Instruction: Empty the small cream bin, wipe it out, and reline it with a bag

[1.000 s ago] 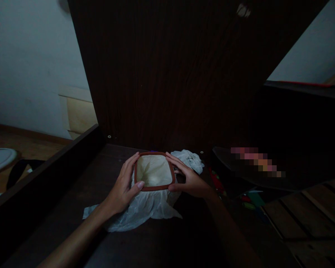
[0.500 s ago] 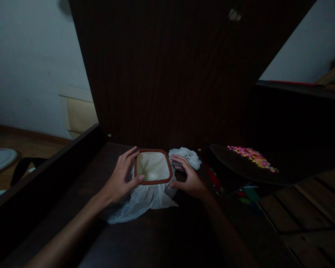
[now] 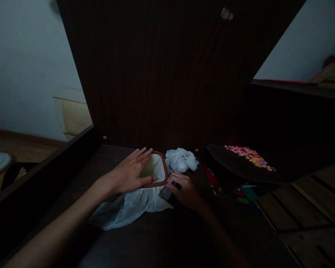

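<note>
A small bin with a brown rounded-square rim (image 3: 165, 167) stands on the dark surface, lined with a whitish plastic bag (image 3: 145, 203) that drapes over its front and left. Across the left part of the rim lies my left hand (image 3: 130, 171), fingers stretched out flat and thumb over the front edge. My right hand (image 3: 184, 188) is closed at the bin's right side, fingertips pinching the bag below the rim. Right behind that hand sits a crumpled white plastic bag (image 3: 181, 160), untouched. The bin's walls are hidden by the bag and hands.
A dark upright panel (image 3: 167, 82) rises behind the bin. To the left runs a low raised board (image 3: 44, 169). On the right, pink and yellow beads or small flowers (image 3: 249, 156) lie on a dark curved shelf (image 3: 229, 160), with small coloured items below.
My left hand has slid right and flattened over the rim. My right hand has drawn back from beside the crumpled bag and closed on the bag at the bin's right side.
</note>
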{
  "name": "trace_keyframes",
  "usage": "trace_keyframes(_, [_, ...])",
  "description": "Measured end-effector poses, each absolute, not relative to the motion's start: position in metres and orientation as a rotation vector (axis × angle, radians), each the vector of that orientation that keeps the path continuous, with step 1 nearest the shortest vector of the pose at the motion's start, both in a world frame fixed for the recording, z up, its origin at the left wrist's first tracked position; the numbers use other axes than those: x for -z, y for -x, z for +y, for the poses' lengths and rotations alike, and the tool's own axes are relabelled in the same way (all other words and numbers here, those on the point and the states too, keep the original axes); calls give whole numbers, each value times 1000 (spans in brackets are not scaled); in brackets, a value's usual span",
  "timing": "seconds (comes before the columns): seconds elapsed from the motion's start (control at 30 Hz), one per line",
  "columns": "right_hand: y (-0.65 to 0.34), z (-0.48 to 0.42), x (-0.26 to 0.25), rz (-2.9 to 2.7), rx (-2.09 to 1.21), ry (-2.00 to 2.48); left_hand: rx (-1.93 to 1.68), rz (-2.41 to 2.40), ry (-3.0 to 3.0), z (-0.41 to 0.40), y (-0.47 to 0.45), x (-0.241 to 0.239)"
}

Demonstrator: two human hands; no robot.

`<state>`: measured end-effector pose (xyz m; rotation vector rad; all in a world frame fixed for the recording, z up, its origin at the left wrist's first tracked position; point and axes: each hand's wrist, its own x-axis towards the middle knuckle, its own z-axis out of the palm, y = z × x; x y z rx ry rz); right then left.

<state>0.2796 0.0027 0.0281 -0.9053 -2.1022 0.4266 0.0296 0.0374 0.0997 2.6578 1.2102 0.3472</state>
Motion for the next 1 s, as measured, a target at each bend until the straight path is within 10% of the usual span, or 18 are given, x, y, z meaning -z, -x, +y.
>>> trace_keyframes(1.0, [-269, -22, -39, -1881, -502, 1388, -870, 1411, -2256, -12, 25, -11])
